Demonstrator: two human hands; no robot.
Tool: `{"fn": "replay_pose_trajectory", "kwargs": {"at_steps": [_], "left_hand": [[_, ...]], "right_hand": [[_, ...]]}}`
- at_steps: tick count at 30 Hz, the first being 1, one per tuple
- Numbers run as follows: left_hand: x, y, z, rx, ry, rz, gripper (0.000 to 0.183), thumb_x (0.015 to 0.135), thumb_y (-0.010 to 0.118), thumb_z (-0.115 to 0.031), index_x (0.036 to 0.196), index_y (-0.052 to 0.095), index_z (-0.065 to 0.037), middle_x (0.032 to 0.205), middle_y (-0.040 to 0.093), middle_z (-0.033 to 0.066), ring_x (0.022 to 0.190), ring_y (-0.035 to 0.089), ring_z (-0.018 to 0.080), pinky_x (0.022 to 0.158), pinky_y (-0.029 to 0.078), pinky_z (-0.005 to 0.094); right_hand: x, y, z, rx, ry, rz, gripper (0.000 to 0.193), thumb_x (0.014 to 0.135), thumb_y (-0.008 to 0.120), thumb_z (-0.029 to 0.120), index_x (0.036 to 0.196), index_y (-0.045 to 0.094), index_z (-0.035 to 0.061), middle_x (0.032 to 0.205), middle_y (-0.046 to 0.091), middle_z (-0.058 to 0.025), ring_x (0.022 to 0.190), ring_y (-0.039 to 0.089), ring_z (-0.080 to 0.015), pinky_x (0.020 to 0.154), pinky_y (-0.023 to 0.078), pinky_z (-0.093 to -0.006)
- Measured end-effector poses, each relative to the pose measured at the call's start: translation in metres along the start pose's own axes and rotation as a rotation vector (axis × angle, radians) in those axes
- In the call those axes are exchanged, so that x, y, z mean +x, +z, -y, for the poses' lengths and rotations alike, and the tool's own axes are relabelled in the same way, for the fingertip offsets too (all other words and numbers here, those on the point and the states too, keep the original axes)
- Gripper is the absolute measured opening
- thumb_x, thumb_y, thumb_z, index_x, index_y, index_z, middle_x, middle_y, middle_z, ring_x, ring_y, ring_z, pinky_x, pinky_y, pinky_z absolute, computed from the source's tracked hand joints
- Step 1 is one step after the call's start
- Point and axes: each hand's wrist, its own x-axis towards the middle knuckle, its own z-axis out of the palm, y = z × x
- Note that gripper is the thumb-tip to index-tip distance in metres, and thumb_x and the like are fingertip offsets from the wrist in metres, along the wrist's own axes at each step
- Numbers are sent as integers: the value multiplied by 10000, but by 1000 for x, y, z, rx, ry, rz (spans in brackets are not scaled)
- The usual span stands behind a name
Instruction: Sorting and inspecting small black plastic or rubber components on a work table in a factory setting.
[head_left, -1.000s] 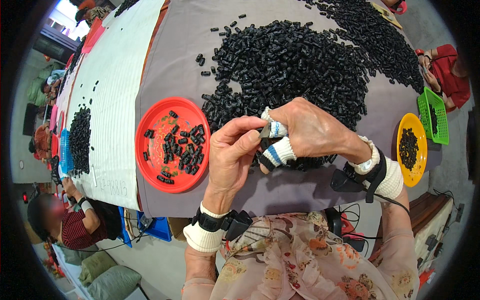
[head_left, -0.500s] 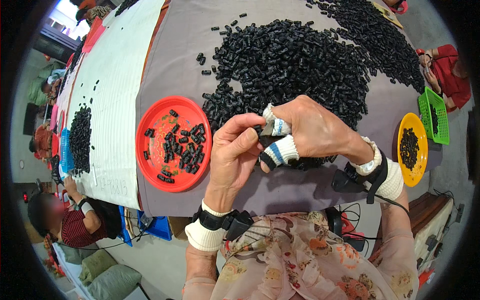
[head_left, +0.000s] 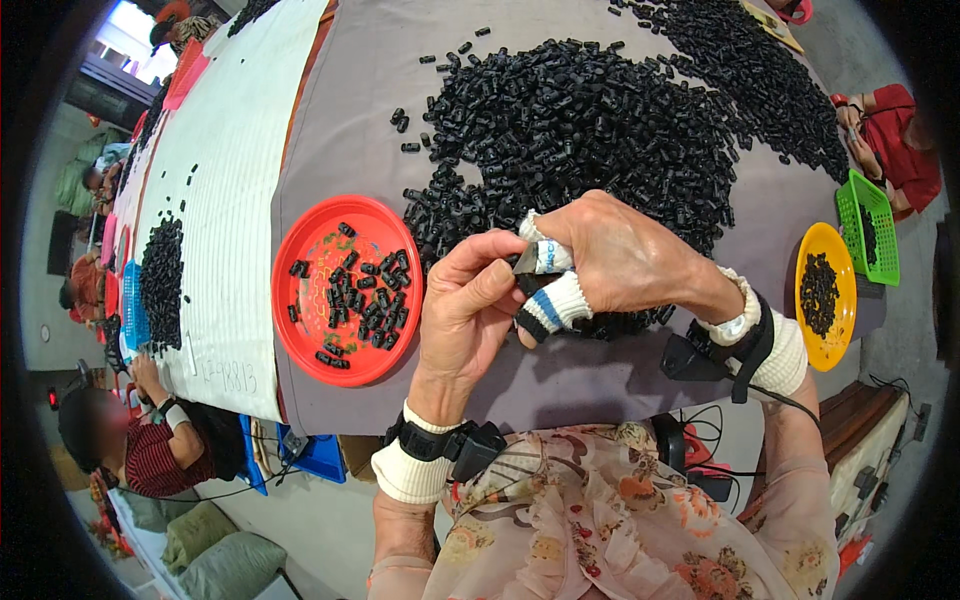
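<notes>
My left hand [head_left: 463, 318] and my right hand [head_left: 622, 252] meet over the near edge of a large heap of small black cylindrical plastic parts [head_left: 590, 130]. Between left thumb and index finger I pinch a small black part, mostly hidden by the fingers. White cloth wraps [head_left: 560, 303] with blue bands cover the thumb and a finger of my right hand. That hand grips a small grey blade-like piece [head_left: 526, 262], its tip against the left fingertips; its full shape is hidden. Left of my hands, a red plate [head_left: 300, 345] holds several black parts.
To the right stand a yellow plate [head_left: 842, 335] and a green basket [head_left: 885, 262], both with black parts. A person in red [head_left: 895, 140] works at the far right, another in a striped top [head_left: 165, 455] at the left. Cables [head_left: 790, 405] hang near my right wrist.
The blade-like piece in my right hand has shifted slightly left, closer over the left fingertips. The black part, visible before at the left fingertips, is now more hidden.
</notes>
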Motion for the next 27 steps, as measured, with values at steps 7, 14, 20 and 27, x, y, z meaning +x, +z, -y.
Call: {"fn": "replay_pose_trajectory", "kwargs": {"at_steps": [7, 14, 20, 27], "left_hand": [[1, 0, 0, 8, 0, 15, 209, 830, 604, -82, 1019, 587, 7, 930, 606, 77, 732, 558, 107, 668, 487, 230], [0, -1, 1, 13, -18, -10, 206, 833, 599, -73, 1021, 588, 9, 935, 608, 70, 738, 556, 100, 665, 480, 217], [-1, 0, 1, 13, -26, -21, 207, 830, 603, -70, 1021, 590, 10, 933, 611, 65, 741, 554, 93, 672, 475, 217], [0, 2, 3, 26, -13, -34, 202, 836, 597, -82, 1015, 593, 12, 928, 613, 68, 762, 562, 99, 680, 474, 225]], "right_hand": [[0, 0, 2, 7, 0, 2, 435, 606, 783, 321, 646, 519, -22, 548, 542, -99, 473, 505, -173, 470, 407, -320], [-1, 3, -1, -28, 6, 1, 461, 611, 782, 344, 651, 518, -32, 540, 530, -123, 461, 495, -222, 476, 405, -335], [-1, 4, -3, -25, 1, -4, 459, 616, 779, 349, 665, 526, -31, 553, 537, -140, 468, 505, -252, 478, 404, -346], [-1, 7, -9, -33, -10, 2, 419, 636, 771, 317, 700, 545, -30, 576, 557, -145, 480, 521, -259, 481, 405, -342]]}}
